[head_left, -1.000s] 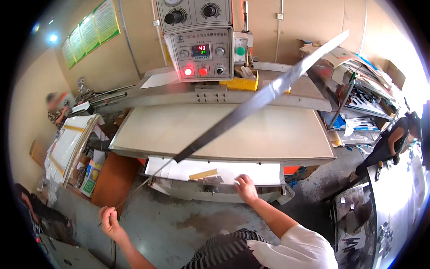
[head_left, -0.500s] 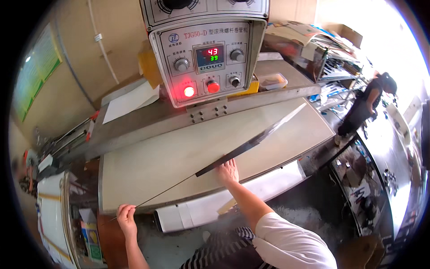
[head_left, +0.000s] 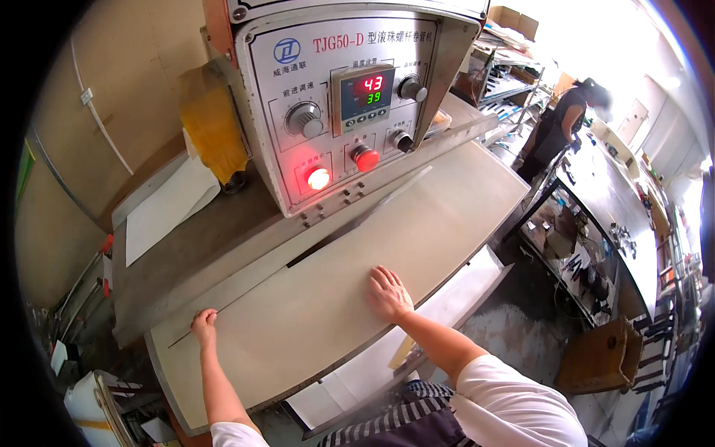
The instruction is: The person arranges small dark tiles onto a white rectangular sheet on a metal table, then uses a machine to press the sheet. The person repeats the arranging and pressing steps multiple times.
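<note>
Pinched in my left hand is the near end of a thin metal rod, over the left part of a long cream-coloured board. A narrow, dark, glossy tapering sheet continues from the rod's far part, lying close to the board's back edge, below the machine's control box. My right hand rests palm down on the middle of the board, fingers spread, with nothing in it. It is apart from the dark sheet.
A control box with knobs, a lit display and a glowing red light overhangs the board. White paper lies on the metal ledge at left. A pale trough runs along the front edge. Another person stands by a bench at right.
My left hand has carried the rod and dark sheet away from me, toward the board's back edge. My right hand has come off the sheet onto the bare board. The view has shifted.
</note>
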